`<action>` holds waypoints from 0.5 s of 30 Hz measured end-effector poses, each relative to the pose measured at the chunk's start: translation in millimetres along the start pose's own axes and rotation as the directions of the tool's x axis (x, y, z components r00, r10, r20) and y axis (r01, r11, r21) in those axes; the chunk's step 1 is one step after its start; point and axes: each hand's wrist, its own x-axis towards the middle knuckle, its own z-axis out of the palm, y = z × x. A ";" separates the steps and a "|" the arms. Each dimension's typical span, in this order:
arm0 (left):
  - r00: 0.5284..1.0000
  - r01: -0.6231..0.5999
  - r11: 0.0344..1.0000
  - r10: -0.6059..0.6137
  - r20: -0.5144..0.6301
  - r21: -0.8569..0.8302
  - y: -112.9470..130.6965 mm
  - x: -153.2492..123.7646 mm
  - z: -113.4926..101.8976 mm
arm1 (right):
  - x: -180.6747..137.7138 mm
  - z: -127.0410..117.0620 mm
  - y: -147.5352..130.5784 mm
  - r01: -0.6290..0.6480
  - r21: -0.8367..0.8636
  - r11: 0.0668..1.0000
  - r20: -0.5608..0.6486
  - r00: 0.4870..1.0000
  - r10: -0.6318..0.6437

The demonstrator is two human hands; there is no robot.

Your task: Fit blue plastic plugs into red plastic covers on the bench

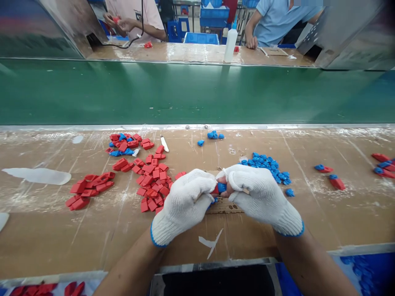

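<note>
My left hand [187,198], in a white knit glove with a blue cuff, is closed on a small red plastic piece [214,190] that is mostly hidden by the fingers. Opposite it, my right hand [262,193], gloved alike with bare fingertips, pinches a small blue piece [221,188] against the red one. Whether the two parts are joined cannot be seen. Below the fingers lies a brown strip with dark holes [226,206]. A pile of red blocks [152,183] spreads left of my hands, and a pile of knobbly blue pieces [268,164] lies behind the right one.
Red-and-blue assembled pieces [336,182] lie at the right. Mixed pieces [123,144] sit at the back left. A green conveyor belt [197,92] crosses beyond the table. Across it are a white squeeze bottle [231,43] and two other people [135,20]. Blue pieces [362,271] fill the lower right.
</note>
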 end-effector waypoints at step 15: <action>0.889 0.302 0.949 -0.313 -0.335 -0.085 -23.9 2.0 -37.9 | -5.8 -25.8 -3.3 0.043 0.585 0.810 -0.435 0.860 0.268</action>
